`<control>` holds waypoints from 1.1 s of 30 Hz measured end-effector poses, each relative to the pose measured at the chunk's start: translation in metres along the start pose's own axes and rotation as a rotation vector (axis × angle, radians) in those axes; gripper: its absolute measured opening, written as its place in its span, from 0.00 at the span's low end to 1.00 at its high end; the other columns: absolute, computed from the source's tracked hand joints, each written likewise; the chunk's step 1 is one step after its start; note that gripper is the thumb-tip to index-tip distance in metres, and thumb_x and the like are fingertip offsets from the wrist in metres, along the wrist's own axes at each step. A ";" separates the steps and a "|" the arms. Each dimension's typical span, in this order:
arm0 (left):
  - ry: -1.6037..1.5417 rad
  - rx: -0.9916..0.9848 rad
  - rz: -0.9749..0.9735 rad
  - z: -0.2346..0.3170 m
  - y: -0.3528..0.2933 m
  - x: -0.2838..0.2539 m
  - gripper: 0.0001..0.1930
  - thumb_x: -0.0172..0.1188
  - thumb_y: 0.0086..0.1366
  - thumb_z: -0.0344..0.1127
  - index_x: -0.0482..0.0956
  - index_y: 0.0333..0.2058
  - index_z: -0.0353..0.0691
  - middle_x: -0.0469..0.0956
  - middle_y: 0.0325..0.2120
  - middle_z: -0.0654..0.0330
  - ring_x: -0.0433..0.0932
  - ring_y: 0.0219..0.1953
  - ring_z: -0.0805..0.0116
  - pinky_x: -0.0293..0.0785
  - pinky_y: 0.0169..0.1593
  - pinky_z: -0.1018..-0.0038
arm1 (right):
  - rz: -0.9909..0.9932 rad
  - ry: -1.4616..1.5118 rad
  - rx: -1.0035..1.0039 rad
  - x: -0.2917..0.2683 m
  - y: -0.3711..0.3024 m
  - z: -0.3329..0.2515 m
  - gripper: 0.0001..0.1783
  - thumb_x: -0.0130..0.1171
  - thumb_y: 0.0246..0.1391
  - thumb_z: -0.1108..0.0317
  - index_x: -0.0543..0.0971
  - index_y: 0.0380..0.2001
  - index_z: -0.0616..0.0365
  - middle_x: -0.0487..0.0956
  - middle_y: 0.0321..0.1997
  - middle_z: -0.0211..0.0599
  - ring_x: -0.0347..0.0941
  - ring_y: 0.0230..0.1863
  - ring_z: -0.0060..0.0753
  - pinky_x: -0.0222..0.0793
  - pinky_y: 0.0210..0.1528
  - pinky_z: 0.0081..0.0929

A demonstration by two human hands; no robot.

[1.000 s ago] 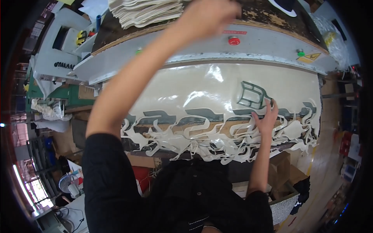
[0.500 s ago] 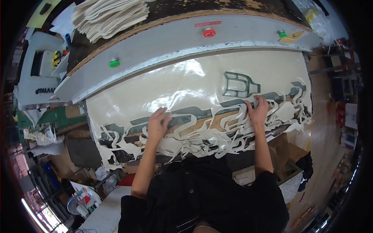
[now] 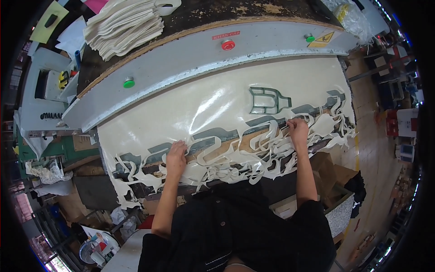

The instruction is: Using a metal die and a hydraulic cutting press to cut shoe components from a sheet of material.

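Note:
A glossy cream sheet (image 3: 217,97) lies across the work surface, its near edge cut into a tangle of curved scrap strips (image 3: 213,147) over dark and brown patches. My left hand (image 3: 176,157) rests on the sheet's cut edge, fingers stretched forward and close together. Farther right, my right hand (image 3: 297,130) is closed, fingertips pinching what appears to be a cream strip; the exact grip is partly hidden. A dark green frame-like cutting die (image 3: 277,103) lies flat on the sheet just beyond my right hand, touched by neither hand.
Behind the sheet runs a grey machine beam (image 3: 181,70) with a red button (image 3: 228,44) and two green ones (image 3: 129,82). On its dark top sits a stack of cream cut pieces (image 3: 122,31). A cardboard box (image 3: 324,170) stands near my right elbow.
My right hand has gone from spread fingers to a pinch at the strips. My left hand's fingers have drawn closer together on the sheet edge. The whole view has shifted slightly.

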State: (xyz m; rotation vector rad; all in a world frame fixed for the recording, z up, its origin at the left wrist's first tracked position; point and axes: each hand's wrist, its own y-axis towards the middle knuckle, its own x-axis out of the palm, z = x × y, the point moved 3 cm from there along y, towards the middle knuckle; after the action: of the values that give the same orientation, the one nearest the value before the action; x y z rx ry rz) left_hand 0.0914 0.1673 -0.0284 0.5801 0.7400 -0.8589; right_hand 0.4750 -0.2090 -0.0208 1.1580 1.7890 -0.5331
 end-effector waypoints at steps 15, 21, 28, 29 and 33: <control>0.281 0.054 -0.237 0.035 0.037 -0.026 0.08 0.66 0.64 0.35 0.87 0.35 0.36 0.84 0.50 0.49 0.79 0.60 0.48 0.56 0.76 0.43 | -0.080 -0.287 -0.067 -0.001 -0.003 0.017 0.04 0.69 0.54 0.67 0.89 0.32 0.53 0.86 0.34 0.36 0.81 0.41 0.42 0.67 0.57 0.44; 0.231 -0.029 0.025 -0.007 0.115 0.003 0.23 0.69 0.65 0.49 0.83 0.53 0.40 0.71 0.66 0.41 0.68 0.68 0.39 0.49 0.77 0.42 | -0.385 -0.241 0.007 -0.031 0.063 -0.063 0.24 0.80 0.41 0.64 0.88 0.45 0.55 0.86 0.47 0.46 0.81 0.53 0.48 0.73 0.61 0.46; 0.488 -0.155 -0.036 -0.014 0.120 0.055 0.45 0.52 0.70 0.69 0.56 0.78 0.54 0.44 0.79 0.38 0.44 0.79 0.32 0.41 0.78 0.40 | -0.571 0.128 -0.290 -0.001 0.097 -0.045 0.68 0.80 0.28 0.83 0.62 0.78 0.49 0.74 0.69 0.46 0.70 0.70 0.48 0.63 0.75 0.41; 0.449 -0.129 -0.075 -0.009 0.114 0.053 0.45 0.51 0.70 0.69 0.56 0.78 0.54 0.44 0.79 0.38 0.44 0.79 0.33 0.41 0.78 0.40 | -0.589 0.131 -0.309 0.005 0.095 -0.050 0.68 0.80 0.28 0.83 0.62 0.78 0.49 0.74 0.69 0.46 0.70 0.70 0.48 0.63 0.75 0.41; 0.367 -0.104 -0.126 -0.001 0.068 0.038 0.47 0.52 0.69 0.71 0.55 0.78 0.53 0.45 0.79 0.39 0.44 0.79 0.32 0.41 0.78 0.41 | -0.484 0.211 -0.136 0.020 0.095 -0.056 0.65 0.79 0.27 0.85 0.67 0.75 0.50 0.80 0.62 0.44 0.75 0.63 0.42 0.68 0.70 0.37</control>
State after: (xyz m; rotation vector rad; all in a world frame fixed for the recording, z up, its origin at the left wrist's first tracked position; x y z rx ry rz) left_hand 0.1643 0.1863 -0.0477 0.6102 1.1579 -0.8338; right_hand 0.5303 -0.1137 0.0007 0.7036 2.2678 -0.5695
